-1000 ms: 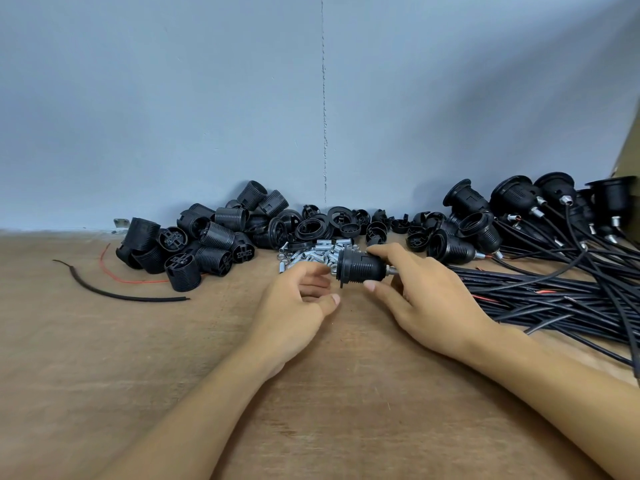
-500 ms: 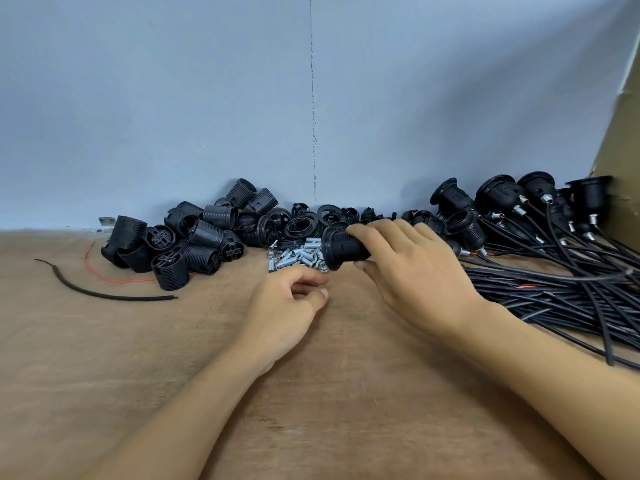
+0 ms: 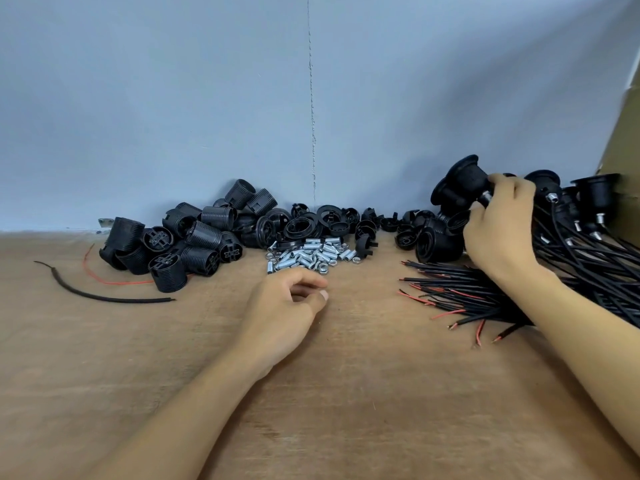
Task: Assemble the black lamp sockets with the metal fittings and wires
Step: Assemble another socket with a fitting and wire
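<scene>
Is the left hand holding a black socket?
No, the left hand lies on the table, fingers loosely curled and nothing black in them; the right hand grips a socket.

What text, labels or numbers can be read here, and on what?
None can be read.
black socket shells: no legible marking; any moulded marks are too small to tell.
metal fittings: no marking visible.
wires: no print visible on the sheaths.
assembled socket gripped by the right hand: plain black, nothing legible.
wall and cardboard: blank.
</scene>
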### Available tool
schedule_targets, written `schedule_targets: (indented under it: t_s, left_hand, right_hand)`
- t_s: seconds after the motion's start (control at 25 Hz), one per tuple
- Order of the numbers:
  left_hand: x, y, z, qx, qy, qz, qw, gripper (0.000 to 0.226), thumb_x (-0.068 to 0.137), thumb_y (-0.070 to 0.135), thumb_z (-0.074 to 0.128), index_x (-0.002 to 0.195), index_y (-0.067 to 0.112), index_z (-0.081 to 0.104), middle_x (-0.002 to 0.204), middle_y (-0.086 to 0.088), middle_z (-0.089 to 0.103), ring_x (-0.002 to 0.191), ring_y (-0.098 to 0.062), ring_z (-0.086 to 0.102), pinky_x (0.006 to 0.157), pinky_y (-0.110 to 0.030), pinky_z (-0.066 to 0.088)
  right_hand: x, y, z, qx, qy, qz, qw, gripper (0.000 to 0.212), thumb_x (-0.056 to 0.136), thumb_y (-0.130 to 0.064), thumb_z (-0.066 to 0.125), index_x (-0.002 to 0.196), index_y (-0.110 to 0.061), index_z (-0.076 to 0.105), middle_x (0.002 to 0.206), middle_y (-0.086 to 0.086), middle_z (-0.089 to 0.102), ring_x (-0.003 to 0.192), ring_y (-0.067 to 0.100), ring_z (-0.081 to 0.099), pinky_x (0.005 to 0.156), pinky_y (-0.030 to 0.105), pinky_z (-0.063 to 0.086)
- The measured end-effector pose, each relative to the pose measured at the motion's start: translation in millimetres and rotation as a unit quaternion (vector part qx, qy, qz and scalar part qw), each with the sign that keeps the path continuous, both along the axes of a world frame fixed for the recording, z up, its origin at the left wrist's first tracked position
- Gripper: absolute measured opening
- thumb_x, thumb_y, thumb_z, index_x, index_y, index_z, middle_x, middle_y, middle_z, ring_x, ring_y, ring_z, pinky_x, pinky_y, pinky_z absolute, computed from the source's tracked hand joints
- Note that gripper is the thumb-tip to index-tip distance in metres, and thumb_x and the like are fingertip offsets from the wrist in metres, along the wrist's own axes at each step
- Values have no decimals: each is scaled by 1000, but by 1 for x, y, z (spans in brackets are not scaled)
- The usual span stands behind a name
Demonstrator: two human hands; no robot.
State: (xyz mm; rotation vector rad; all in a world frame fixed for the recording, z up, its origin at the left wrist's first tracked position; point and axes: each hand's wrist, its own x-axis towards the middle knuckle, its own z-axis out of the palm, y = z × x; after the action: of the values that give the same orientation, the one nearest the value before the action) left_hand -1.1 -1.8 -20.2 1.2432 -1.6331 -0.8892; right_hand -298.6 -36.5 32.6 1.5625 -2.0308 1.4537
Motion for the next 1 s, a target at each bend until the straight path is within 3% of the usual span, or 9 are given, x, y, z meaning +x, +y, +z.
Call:
schedule_targets:
  t_s: [0.08, 0.12, 0.28, 0.44, 0.68, 0.8, 0.92, 1.0]
  left_hand:
    - [1, -1, 0, -6, -7, 1, 1000, 18, 90, 15, 74, 92, 34, 76, 93, 26, 72, 91, 8, 64, 74, -11, 44]
    - [1, -1, -1, -9, -9, 2, 1000, 18, 90, 15, 74, 92, 34, 76, 94, 26, 72, 91, 8, 64, 76, -12, 44]
    - [0, 0, 0, -11, -10, 2, 1000, 19, 90, 14, 74, 89, 33, 76, 91, 27, 71, 90, 8, 64, 70, -6, 45]
    - [-2, 3, 2, -14, -9, 4, 1000, 20, 90, 12, 74, 88, 32, 76, 90, 29, 70, 88, 9, 63, 68, 0, 41]
    - [-6, 5, 6, -20, -27, 19, 999, 19, 90, 12, 72, 87, 30, 75, 88, 17, 71, 86, 9, 62, 67, -1, 42]
    - [-7, 5, 7, -19, -38, 30, 999, 22, 91, 10, 71, 85, 31, 74, 89, 13, 71, 83, 8, 62, 64, -1, 42]
    - [-6, 4, 8, -4, 5, 66, 998, 26, 90, 8, 69, 83, 33, 73, 84, 11, 72, 75, 0, 65, 61, -6, 44]
    - [-3, 4, 8, -1, 63, 107, 992, 29, 90, 2, 66, 82, 30, 73, 81, 9, 72, 77, -10, 67, 69, -19, 51]
  right_hand:
    - [0, -2, -5, 38, 69, -66, 995, 49, 98, -12, 52, 144, 0, 40, 150, 21, 32, 136, 40, 32, 111, 47, 24]
    - [3, -2, -6, 42, 99, -82, 991, 50, 98, -17, 52, 144, -1, 40, 152, 20, 32, 138, 40, 29, 111, 49, 22]
    - [23, 5, -7, 24, 185, -78, 979, 52, 95, -19, 56, 142, -2, 44, 153, 20, 33, 141, 37, 27, 111, 49, 19]
    - [57, 11, -19, 61, 236, 5, 970, 41, 94, -22, 57, 133, -10, 57, 142, 11, 45, 130, 33, 38, 101, 46, 28]
    - [83, 13, -29, 110, 216, 110, 964, 37, 96, -26, 56, 131, -17, 61, 127, 5, 56, 121, 27, 48, 97, 40, 35]
    - [96, 10, -27, 123, 210, 125, 962, 45, 94, -29, 60, 137, -18, 55, 129, 6, 56, 122, 29, 51, 98, 41, 39]
    - [108, -1, -23, 167, 214, 107, 957, 53, 94, -33, 59, 145, -20, 47, 133, 8, 54, 124, 31, 50, 98, 42, 40]
    - [111, -6, -21, 184, 213, 102, 954, 43, 95, -28, 57, 138, -20, 56, 130, 9, 58, 120, 31, 52, 96, 42, 41]
